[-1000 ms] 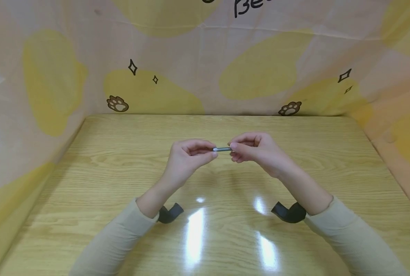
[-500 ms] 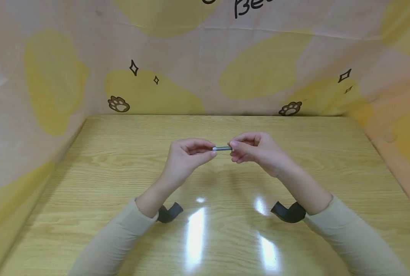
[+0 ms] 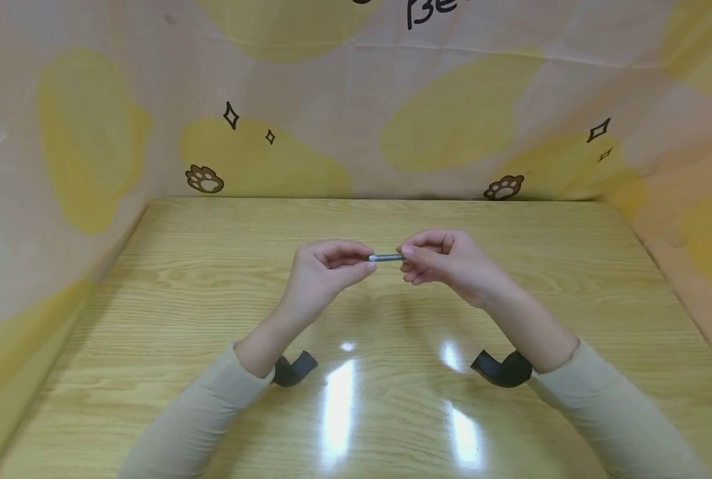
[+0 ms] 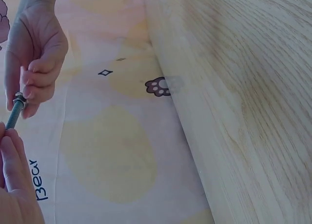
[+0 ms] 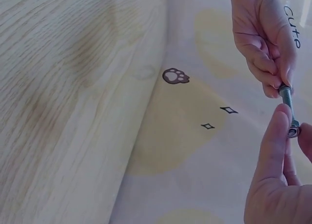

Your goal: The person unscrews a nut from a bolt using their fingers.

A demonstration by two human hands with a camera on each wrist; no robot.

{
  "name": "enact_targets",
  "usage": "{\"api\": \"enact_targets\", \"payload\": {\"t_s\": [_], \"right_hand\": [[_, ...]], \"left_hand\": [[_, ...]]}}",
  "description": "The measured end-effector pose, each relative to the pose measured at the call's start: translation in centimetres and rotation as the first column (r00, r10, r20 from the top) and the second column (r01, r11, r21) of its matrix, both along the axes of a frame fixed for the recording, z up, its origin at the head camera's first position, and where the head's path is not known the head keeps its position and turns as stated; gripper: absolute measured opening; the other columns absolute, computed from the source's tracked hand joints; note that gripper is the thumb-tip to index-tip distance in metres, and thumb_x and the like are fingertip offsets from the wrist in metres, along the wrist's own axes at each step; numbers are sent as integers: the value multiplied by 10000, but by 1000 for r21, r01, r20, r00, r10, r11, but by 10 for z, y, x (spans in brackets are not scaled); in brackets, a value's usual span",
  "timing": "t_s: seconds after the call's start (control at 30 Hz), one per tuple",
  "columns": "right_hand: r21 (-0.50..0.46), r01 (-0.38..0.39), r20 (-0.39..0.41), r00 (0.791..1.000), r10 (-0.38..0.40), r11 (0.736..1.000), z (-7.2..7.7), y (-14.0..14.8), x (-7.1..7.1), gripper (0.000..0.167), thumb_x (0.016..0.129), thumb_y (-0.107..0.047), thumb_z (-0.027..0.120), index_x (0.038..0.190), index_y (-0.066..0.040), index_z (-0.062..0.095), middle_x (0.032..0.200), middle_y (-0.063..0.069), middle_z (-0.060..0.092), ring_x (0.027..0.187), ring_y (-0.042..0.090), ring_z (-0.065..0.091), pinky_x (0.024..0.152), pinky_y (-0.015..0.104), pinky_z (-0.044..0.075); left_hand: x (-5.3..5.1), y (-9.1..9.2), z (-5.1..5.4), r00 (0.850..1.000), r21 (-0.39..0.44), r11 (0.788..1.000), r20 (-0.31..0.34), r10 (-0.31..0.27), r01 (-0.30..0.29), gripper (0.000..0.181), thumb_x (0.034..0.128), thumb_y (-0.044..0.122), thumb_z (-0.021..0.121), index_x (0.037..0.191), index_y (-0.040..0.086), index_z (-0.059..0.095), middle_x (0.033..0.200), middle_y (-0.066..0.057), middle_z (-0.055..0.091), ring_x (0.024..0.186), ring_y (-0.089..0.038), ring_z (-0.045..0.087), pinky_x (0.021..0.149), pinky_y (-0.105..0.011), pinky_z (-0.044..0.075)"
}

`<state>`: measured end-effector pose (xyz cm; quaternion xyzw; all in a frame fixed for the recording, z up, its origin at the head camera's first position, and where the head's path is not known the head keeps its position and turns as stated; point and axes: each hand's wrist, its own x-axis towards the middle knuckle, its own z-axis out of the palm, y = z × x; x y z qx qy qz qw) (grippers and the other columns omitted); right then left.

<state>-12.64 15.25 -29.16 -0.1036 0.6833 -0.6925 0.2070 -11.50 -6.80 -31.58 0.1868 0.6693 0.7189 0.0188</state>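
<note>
A threaded metal bolt (image 3: pixel 387 257) is held level between both hands above the table. My left hand (image 3: pixel 326 273) pinches its left end between thumb and fingertips. At the other end, my right hand (image 3: pixel 446 263) holds a small nut (image 4: pixel 19 98) between thumb and fingers, with its other fingers curled below. The right wrist view shows the nut (image 5: pixel 293 131) around the bolt's end and the bolt (image 5: pixel 286 98) running up to the left hand (image 5: pixel 265 38). The bolt's head is mostly hidden by the left fingertips.
Under the hands lies a wood-grain table (image 3: pixel 212 319) with bright reflections near its front. A patterned cloth (image 3: pixel 362 120) with yellow patches and paw prints stands behind it and along both sides. Black straps (image 3: pixel 502 369) hang at both wrists.
Both hands stay in nearly the same place, with the bolt between them. The right fingertips have shifted very slightly to the right.
</note>
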Motion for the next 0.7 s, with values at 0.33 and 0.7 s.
{"api": "enact_targets", "payload": {"t_s": [0.33, 0.7], "right_hand": [[-14, -7, -38, 999, 7, 1000, -1, 0, 2, 216, 867, -6, 619, 1083, -17, 601, 907, 54, 656, 794, 162, 659, 772, 307, 555], [-51, -42, -37, 998, 40, 998, -1, 1, 1, 245, 838, 62, 621, 1060, -43, 617, 903, 69, 666, 814, 152, 657, 797, 297, 546]], "left_hand": [[1, 0, -1, 1000, 5, 1000, -8, -3, 3, 166, 795, -30, 705, 945, -94, 671, 906, -149, 690, 801, -210, 682, 749, -343, 565], [2, -1, 1, 1000, -3, 1000, -3, 2, -2, 169, 793, -39, 702, 948, -97, 668, 903, -152, 689, 796, -200, 682, 747, -336, 565]]}}
